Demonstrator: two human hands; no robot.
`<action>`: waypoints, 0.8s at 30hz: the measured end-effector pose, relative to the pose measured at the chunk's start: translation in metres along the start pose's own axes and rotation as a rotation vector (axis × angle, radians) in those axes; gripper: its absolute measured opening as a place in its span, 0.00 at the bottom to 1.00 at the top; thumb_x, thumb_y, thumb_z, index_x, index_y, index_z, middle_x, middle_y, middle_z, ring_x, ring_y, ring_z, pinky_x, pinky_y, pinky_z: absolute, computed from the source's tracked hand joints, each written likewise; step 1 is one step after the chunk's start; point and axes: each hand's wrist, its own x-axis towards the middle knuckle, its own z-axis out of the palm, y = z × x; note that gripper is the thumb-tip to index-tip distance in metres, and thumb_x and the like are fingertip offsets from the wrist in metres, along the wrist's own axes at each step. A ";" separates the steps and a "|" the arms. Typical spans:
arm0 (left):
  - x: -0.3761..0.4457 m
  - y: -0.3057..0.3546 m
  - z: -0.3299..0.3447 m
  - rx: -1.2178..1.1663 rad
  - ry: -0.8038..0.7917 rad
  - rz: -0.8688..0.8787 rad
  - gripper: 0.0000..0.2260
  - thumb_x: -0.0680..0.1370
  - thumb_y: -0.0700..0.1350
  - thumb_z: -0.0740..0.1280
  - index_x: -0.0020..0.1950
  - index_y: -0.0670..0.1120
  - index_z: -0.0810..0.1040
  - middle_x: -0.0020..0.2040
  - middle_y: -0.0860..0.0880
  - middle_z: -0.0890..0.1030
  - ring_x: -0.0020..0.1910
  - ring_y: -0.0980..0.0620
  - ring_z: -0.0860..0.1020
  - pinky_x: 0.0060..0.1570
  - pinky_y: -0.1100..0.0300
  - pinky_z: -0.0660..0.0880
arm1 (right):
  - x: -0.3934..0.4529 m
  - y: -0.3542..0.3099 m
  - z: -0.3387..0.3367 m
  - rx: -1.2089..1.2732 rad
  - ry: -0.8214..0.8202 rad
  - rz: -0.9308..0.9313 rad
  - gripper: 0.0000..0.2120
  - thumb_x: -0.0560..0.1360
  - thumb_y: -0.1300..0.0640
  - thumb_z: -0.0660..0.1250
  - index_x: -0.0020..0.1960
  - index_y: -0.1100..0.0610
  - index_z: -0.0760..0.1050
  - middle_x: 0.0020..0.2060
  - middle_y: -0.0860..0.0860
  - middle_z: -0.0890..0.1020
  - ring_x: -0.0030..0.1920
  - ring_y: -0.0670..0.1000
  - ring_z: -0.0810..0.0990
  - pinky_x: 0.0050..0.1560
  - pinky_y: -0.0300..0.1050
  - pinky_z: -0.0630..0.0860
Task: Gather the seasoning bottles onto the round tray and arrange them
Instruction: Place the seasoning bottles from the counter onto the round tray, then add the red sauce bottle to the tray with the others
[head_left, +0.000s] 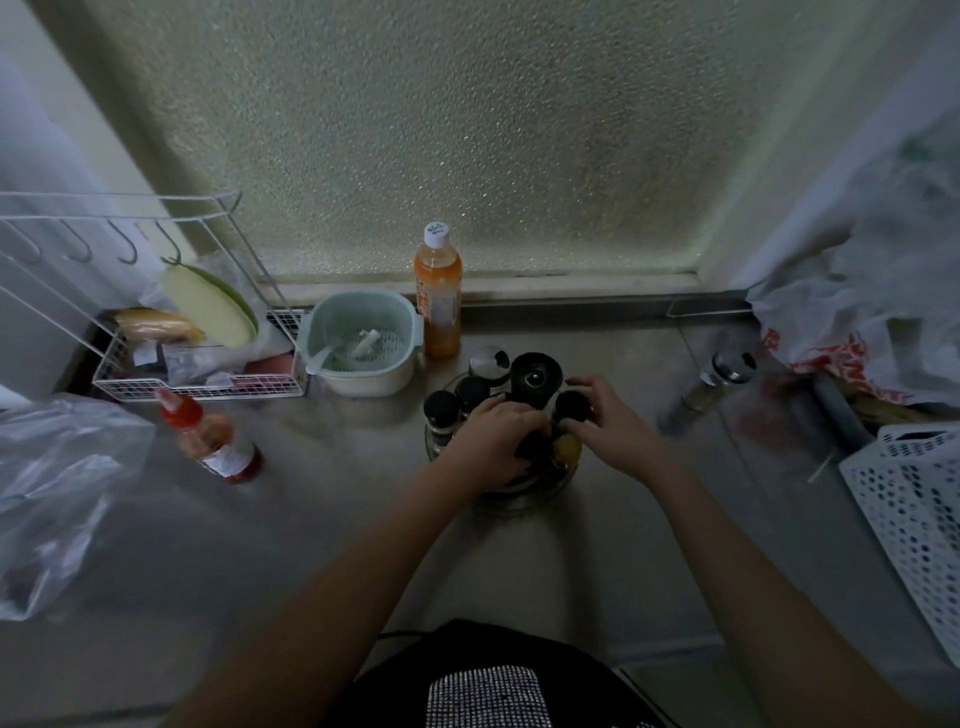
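Note:
A round tray (519, 496) sits on the counter centre and holds several black-capped seasoning bottles (441, 410). A large black grinder (536, 376) stands at its back, with a metal-capped shaker (488, 364) behind. My left hand (493, 441) wraps around a dark bottle at the tray's front. My right hand (608, 421) touches a black-capped bottle (572, 406) with its fingertips; a yellow-topped jar (567, 448) shows between the hands. Off the tray, a metal-capped shaker (717, 379) stands to the right. A red sauce bottle (213, 436) leans on the left.
A tall orange bottle (438, 296) and a pale green strainer bowl (363, 345) stand behind the tray. A white wire rack (156, 332) is at back left, a clear plastic bag (57, 493) on the left, a white perforated basket (914, 514) and bags on the right.

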 end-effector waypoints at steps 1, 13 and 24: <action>0.000 -0.001 0.000 -0.005 0.002 0.004 0.13 0.70 0.42 0.69 0.54 0.47 0.76 0.53 0.47 0.80 0.57 0.47 0.75 0.62 0.53 0.64 | 0.001 0.000 -0.001 0.029 -0.012 -0.002 0.25 0.74 0.60 0.68 0.66 0.51 0.64 0.63 0.54 0.75 0.63 0.54 0.74 0.65 0.52 0.71; -0.011 -0.006 0.000 -0.055 0.316 -0.044 0.12 0.70 0.46 0.69 0.52 0.45 0.78 0.53 0.45 0.79 0.54 0.45 0.75 0.54 0.50 0.72 | 0.022 0.022 -0.097 -0.440 0.654 0.193 0.31 0.73 0.58 0.67 0.73 0.56 0.60 0.74 0.62 0.60 0.73 0.62 0.58 0.70 0.53 0.56; -0.035 -0.050 -0.012 -0.167 0.765 -0.502 0.05 0.73 0.35 0.66 0.49 0.39 0.77 0.48 0.39 0.78 0.49 0.41 0.75 0.48 0.51 0.73 | 0.046 0.054 -0.106 -0.569 0.572 0.416 0.29 0.68 0.55 0.68 0.66 0.63 0.64 0.64 0.69 0.67 0.62 0.67 0.68 0.61 0.59 0.67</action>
